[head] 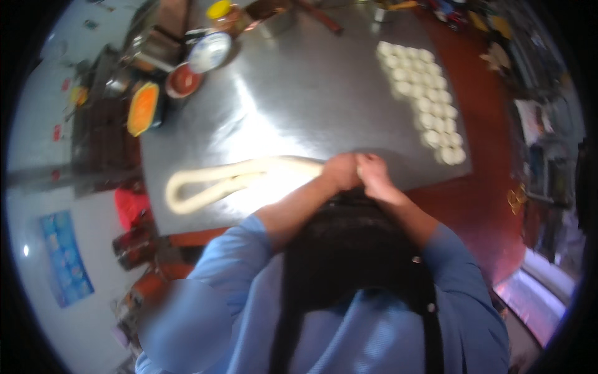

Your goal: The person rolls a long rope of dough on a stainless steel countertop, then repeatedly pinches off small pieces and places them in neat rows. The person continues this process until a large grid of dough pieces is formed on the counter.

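Note:
A long, pale dough rope (205, 176) lies on the metal tabletop (322, 98), bent into a narrow loop at its left end. Bright glare washes out part of the loop near my forearm. My left hand (343, 171) is closed around the rope's right end at the table's near edge. Pressed against it, my right hand (375, 173) has its fingers curled, and a small bit of dough shows between the two hands. The fingertips are blurred and partly hidden. Small round dough pieces (426, 105) sit in close rows on the right side of the table.
Along the far left stand a container of orange filling (144, 107), a red bowl (183, 80), a white bowl with blue pattern (210, 51) and a yellow-lidded jar (226, 21). A wooden handle (322, 17) lies at the back. Red-brown flooring (486, 140) borders the right edge.

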A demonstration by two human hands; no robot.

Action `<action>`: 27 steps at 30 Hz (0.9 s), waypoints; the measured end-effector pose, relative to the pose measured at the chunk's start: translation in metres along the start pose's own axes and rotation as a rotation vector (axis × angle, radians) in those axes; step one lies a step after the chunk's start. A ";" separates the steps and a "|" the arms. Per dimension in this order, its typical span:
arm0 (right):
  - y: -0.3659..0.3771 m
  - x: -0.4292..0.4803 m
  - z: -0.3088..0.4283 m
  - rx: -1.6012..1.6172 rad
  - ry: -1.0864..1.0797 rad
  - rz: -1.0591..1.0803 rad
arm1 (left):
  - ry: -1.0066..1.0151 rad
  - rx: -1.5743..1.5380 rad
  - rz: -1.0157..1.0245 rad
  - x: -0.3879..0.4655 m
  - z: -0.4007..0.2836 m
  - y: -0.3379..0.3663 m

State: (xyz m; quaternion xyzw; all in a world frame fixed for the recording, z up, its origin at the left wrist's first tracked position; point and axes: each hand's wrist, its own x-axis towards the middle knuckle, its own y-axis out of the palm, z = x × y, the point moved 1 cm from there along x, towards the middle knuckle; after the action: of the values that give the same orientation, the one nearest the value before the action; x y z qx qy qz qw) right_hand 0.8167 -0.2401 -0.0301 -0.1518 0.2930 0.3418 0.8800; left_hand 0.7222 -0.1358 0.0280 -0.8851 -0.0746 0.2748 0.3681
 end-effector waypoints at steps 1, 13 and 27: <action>0.002 -0.028 0.038 -0.136 -0.075 0.050 | -0.107 0.020 0.120 -0.008 -0.008 -0.019; -0.087 -0.075 0.114 -0.252 -0.044 0.404 | -0.197 0.299 0.227 0.063 0.041 0.002; -0.250 0.028 0.065 -1.313 -0.795 -0.489 | -0.403 0.072 -0.087 -0.012 0.014 -0.066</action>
State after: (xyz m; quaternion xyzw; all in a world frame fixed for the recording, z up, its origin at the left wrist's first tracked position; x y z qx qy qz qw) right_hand 1.0329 -0.3749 0.0203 -0.5649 -0.3444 0.2705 0.6994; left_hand 0.7091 -0.0842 0.0707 -0.7945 -0.1752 0.4326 0.3885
